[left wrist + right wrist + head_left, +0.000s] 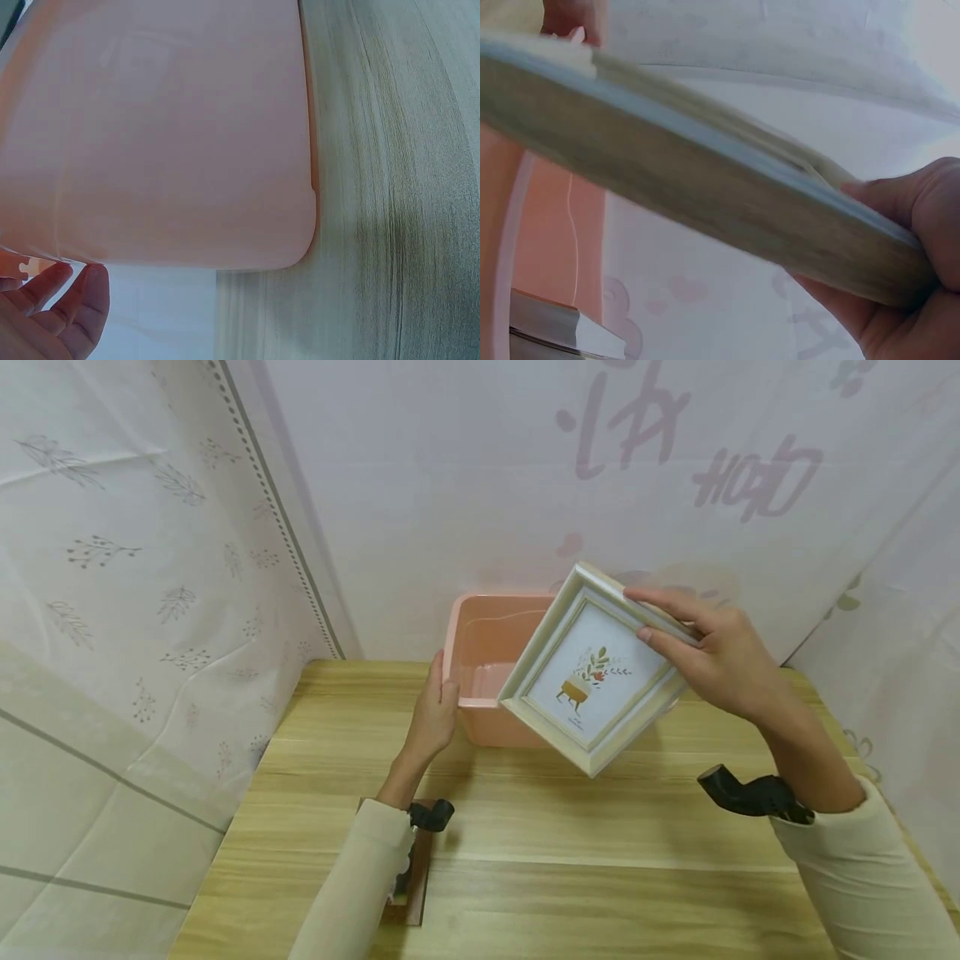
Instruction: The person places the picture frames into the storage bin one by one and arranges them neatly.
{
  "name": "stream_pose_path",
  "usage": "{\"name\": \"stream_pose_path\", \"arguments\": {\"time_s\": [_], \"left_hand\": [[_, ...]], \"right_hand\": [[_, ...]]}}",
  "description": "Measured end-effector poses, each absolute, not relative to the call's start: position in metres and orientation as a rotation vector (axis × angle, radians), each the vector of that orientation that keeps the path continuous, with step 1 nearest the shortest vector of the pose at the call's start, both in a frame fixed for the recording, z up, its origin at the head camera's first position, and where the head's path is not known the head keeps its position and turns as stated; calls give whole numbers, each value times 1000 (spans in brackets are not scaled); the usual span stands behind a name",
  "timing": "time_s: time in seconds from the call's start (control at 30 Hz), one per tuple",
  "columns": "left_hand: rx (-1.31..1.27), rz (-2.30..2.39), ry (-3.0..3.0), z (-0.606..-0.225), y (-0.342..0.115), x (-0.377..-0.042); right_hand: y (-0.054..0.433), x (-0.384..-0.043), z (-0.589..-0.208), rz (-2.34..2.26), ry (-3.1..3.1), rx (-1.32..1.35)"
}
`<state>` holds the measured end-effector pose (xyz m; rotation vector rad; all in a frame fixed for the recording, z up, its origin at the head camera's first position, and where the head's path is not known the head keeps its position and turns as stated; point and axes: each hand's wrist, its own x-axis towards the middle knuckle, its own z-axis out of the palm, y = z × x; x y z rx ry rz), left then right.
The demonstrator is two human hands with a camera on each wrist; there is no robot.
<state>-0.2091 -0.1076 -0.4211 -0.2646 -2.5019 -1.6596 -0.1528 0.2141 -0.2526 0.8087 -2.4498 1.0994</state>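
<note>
A cream picture frame with a drawing of a potted plant is tilted over the right part of a pink plastic bin. My right hand grips the frame by its upper right edge, thumb on the front face. In the right wrist view, the side of the frame runs across the picture, pinched between thumb and fingers. My left hand holds the bin at its left rim. The left wrist view has its fingertips right at the bin's edge.
Beneath my left forearm lies a brown-edged picture frame, partly hidden by the sleeve. A silver-edged piece shows low in the right wrist view, by the bin's wall. The wooden table meets a printed cloth backdrop behind the bin.
</note>
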Motion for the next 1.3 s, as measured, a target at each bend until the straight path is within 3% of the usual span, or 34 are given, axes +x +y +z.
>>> {"name": "stream_pose_path", "arguments": {"time_s": [0.97,1.3], "left_hand": [[-258,-1667,-2521,-421,-108,-207],[-275,-1668,-2520,-421,-108,-207]], "right_hand": [[202,-169,-229,915,-2421,555],[194,-174,-219,960,-2515,358]]}}
